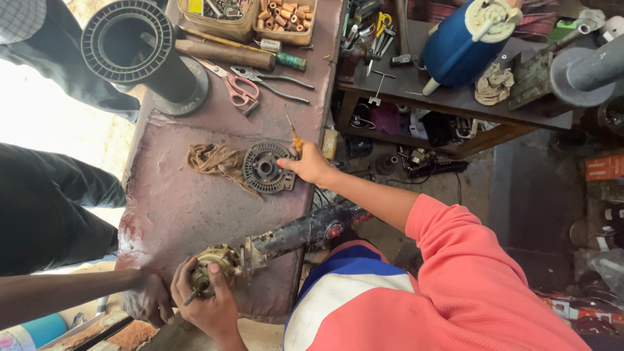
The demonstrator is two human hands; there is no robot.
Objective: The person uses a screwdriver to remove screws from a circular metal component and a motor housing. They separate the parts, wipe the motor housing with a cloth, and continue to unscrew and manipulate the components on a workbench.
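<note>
My left hand is closed around a small grimy electric motor at the near edge of the worn reddish workbench. The motor is fixed to a dark, scuffed metal bar that runs off to the right. A co-worker's hand reaches in from the left and rests beside the motor. My right hand, in a pink sleeve, stretches to a round dark slotted motor cover. Its thumb touches the cover's rim, and it holds a thin screwdriver with an orange handle.
A dirty rag lies left of the cover. Farther back are a black ribbed cylinder, pink-handled scissors, pliers and a box of copper bushings. A cluttered shelf with a blue housing stands to the right.
</note>
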